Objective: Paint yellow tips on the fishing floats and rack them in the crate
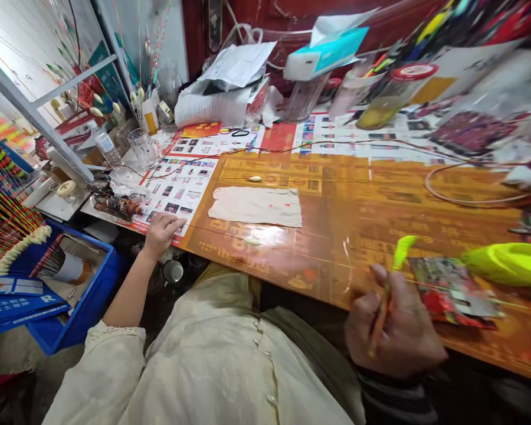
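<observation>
My left hand (161, 235) is at the table's front left edge, its fingers closed on the end of a thin rod. The rod, with a pale oval float body (253, 241) on it, runs rightward over the table. On the right, my right hand (396, 324) grips an orange-brown stick (380, 321), whose upper end is by a bright yellow-green piece (403, 252). A beige cloth (255, 206) with small red marks lies flat between the hands. Behind it is another pale float body (255, 178) on a thin rod.
A yellow-green coil (513, 263) and a dark, colourful packet (455, 295) lie at the right. Jars, papers (221, 106) and a tissue box (325, 56) line the back. A blue crate (86, 310) stands at the left below many rods.
</observation>
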`<state>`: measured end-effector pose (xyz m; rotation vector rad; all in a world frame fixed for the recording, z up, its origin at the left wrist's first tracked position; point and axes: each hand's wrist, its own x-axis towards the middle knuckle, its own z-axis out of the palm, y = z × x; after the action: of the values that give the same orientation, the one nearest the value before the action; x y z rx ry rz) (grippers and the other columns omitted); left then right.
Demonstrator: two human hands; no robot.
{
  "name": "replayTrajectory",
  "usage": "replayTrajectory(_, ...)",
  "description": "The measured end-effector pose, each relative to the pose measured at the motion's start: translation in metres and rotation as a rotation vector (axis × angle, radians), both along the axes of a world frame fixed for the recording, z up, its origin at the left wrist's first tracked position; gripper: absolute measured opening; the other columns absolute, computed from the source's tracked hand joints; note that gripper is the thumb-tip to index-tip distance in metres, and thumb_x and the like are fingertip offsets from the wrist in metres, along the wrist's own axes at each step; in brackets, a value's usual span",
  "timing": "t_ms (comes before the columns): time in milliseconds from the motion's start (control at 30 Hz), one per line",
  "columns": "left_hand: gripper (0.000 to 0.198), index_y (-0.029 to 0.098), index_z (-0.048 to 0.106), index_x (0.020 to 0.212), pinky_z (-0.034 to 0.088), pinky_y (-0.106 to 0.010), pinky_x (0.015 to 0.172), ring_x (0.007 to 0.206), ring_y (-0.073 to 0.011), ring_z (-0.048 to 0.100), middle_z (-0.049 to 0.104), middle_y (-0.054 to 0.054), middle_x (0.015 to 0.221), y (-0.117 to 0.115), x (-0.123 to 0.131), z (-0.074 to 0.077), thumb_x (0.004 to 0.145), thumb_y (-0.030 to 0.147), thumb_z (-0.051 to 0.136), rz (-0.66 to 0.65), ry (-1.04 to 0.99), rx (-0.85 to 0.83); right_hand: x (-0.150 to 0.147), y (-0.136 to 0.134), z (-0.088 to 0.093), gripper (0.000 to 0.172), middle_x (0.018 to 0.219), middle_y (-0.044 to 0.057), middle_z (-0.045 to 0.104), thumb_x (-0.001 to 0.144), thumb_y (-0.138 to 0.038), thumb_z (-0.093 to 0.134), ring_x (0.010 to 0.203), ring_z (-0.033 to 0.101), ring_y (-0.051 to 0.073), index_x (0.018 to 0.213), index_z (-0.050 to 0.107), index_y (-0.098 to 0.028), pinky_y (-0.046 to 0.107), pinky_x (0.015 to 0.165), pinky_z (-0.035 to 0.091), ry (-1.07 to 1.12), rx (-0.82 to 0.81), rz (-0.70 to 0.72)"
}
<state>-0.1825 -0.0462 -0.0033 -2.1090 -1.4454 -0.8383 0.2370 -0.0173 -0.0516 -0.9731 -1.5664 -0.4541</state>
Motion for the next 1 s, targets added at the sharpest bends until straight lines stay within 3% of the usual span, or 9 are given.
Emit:
replayTrajectory(300, 0.032, 0.023, 0.072, 0.113, 0.043, -0.034, 0.087, 0.095, -0.0183, 0.055, 0.07, -0.006, 0.098, 0.004, -0.004, -0.004, 0.101, 0.017, 0.043, -0.028, -0.003, -0.004, -0.006, 0.0, 0.005, 0.053, 0.106, 0.016, 0.075, 0.084, -0.012, 0.057, 0.092, 0.076, 0.029, 0.137, 0.059, -0.009, 0.035, 0.086, 0.064, -0.019, 0.051, -0.011)
replayTrajectory(633, 0.034, 0.023, 0.072, 0.114, 0.044, -0.035, 0.088, 0.095, -0.019, 0.056, 0.07, -0.007, 0.096, 0.008, -0.011, -0.005, 0.101, 0.018, 0.041, -0.026, -0.027, -0.001, -0.005, 0.001, -0.001, 0.057, 0.106, 0.014, 0.076, 0.088, -0.018, 0.056, 0.092, 0.076, 0.027, 0.145, 0.053, -0.021, 0.035, 0.079, 0.065, -0.026, 0.01, -0.036)
replayTrajectory(800, 0.033, 0.024, 0.073, 0.111, 0.045, -0.035, 0.087, 0.095, -0.0196, 0.057, 0.07, -0.007, 0.095, 0.009, -0.017, -0.004, 0.1, 0.018, 0.043, -0.027, -0.031, -0.023, -0.005, 0.001, -0.005, 0.056, 0.11, 0.015, 0.075, 0.091, -0.02, 0.055, 0.098, 0.075, 0.024, 0.147, 0.05, -0.023, 0.034, 0.085, 0.063, -0.011, -0.035, -0.019)
replayTrajectory(1000, 0.037, 0.025, 0.071, 0.118, 0.046, -0.038, 0.093, 0.097, -0.0215, 0.06, 0.071, -0.008, 0.1, 0.01, -0.023, 0.01, 0.099, 0.016, 0.041, -0.048, -0.038, 0.013, -0.007, -0.005, 0.0, 0.051, 0.121, 0.012, 0.072, 0.098, -0.018, 0.05, 0.112, 0.071, 0.022, 0.148, 0.047, -0.022, 0.031, 0.097, 0.059, 0.005, -0.142, -0.016)
